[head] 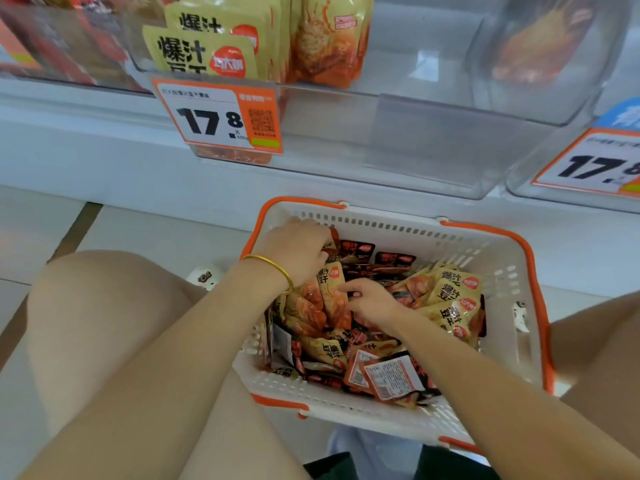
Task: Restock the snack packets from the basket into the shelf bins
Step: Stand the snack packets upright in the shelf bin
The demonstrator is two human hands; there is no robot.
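Observation:
A white basket (450, 237) with orange handles stands on the floor between my knees, heaped with yellow and black snack packets (450, 299). My left hand (298, 251), with a gold bangle at the wrist, is curled round a bunch of yellow packets (330, 282) at the basket's left side. My right hand (372, 301) is down in the middle of the heap, fingers pinching the edge of a yellow packet. Above, a clear shelf bin (398, 140) holds upright yellow packets (211, 46) at its left and has bare room at its right.
An orange price tag reading 17.8 (221, 116) hangs on the bin's front. A second clear bin (568, 57) with another price tag (592, 164) is to the right. My bare knees flank the basket. White shelf base and pale floor tiles lie behind.

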